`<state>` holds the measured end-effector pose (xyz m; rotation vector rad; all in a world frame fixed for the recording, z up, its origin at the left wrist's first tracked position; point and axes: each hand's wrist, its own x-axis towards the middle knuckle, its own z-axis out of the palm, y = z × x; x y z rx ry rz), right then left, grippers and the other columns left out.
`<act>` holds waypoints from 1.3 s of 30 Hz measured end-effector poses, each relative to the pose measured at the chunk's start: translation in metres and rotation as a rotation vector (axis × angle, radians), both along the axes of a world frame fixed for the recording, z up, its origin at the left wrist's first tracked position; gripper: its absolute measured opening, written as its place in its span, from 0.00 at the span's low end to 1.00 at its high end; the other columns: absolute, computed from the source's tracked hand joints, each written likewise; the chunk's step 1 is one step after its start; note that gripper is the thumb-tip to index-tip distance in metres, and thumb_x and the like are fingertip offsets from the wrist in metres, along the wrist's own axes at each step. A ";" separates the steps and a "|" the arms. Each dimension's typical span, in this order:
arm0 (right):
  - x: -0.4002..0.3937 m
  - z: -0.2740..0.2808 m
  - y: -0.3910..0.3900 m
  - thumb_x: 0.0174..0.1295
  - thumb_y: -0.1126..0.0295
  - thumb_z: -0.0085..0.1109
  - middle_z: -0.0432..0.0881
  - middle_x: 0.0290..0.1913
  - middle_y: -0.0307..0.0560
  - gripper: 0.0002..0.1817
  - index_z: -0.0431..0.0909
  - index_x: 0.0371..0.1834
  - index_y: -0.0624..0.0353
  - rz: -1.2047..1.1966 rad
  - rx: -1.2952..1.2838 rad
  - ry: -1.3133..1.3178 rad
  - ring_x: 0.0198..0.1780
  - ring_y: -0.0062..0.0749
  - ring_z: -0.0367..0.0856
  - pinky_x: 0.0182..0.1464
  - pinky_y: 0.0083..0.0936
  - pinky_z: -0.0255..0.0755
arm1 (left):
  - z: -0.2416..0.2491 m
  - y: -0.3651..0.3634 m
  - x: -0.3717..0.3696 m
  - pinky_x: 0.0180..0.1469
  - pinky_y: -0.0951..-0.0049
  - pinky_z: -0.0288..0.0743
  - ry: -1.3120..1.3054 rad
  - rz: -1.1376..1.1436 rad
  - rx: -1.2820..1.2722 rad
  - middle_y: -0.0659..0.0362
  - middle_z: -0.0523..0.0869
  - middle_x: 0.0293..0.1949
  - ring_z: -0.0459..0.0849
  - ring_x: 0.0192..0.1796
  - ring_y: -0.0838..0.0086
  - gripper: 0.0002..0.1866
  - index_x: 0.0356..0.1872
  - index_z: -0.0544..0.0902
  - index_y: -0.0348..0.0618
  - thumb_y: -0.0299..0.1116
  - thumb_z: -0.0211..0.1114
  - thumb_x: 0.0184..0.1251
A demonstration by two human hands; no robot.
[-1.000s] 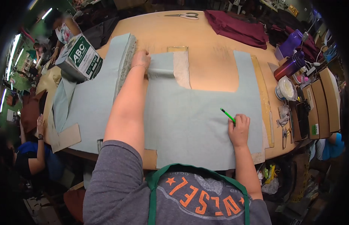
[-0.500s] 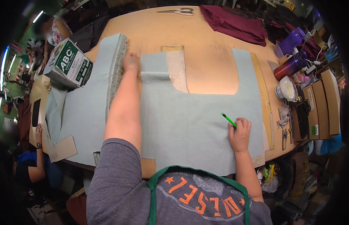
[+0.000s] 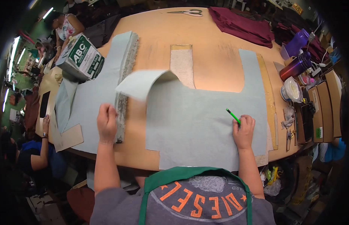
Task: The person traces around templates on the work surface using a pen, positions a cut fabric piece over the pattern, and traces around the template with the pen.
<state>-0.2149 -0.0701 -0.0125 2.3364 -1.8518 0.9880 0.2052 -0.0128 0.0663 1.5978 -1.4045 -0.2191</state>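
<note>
A light grey-blue cut fabric piece point(image 3: 197, 120) lies in front of me, with a deep notch in its far edge. Its far left strip point(image 3: 142, 83) is lifted, curling toward the left and blurred. My left hand point(image 3: 107, 122) is closed like a fist above the near part of a thick fabric stack point(image 3: 126, 48), apart from the curling strip; whatever its fingers hold, if anything, is hidden. In my right hand point(image 3: 243, 131) is a green pencil point(image 3: 233, 116), its dark end pointing away from me, while the hand rests on the fabric piece.
A large ABC tin point(image 3: 82, 58) stands on fabric at the left. Scissors point(image 3: 185, 13) and maroon cloth point(image 3: 240, 26) lie at the far side. Bottles point(image 3: 295, 66) and cardboard boxes point(image 3: 320, 108) crowd the right edge. Co-workers point(image 3: 69, 27) are at the left.
My left hand has come back toward me from the far end of the stack. The fabric's far left strip has risen and swung left. The right hand keeps the pencil.
</note>
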 end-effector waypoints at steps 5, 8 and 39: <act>0.000 -0.001 0.001 0.48 0.74 0.59 0.70 0.39 0.51 0.09 0.69 0.28 0.64 0.006 -0.004 -0.007 0.42 0.47 0.66 0.45 0.37 0.64 | -0.004 0.102 0.005 0.29 0.83 0.64 0.309 0.095 0.069 0.64 0.70 0.23 0.67 0.25 0.83 0.08 0.30 0.67 0.40 0.31 0.47 0.69; -0.001 -0.002 0.001 0.48 0.74 0.59 0.70 0.38 0.52 0.09 0.69 0.29 0.64 0.010 -0.006 -0.010 0.42 0.47 0.66 0.45 0.37 0.64 | 0.005 0.112 -0.010 0.31 0.83 0.66 0.257 0.107 0.104 0.63 0.70 0.23 0.69 0.26 0.82 0.08 0.30 0.67 0.41 0.31 0.47 0.69; -0.006 -0.007 0.001 0.42 0.76 0.59 0.70 0.37 0.52 0.10 0.69 0.26 0.62 0.028 -0.031 0.030 0.41 0.49 0.66 0.45 0.37 0.63 | -0.037 0.212 -0.038 0.44 0.64 0.72 -0.261 0.152 0.603 0.48 0.77 0.44 0.77 0.44 0.57 0.21 0.51 0.75 0.50 0.21 0.56 0.53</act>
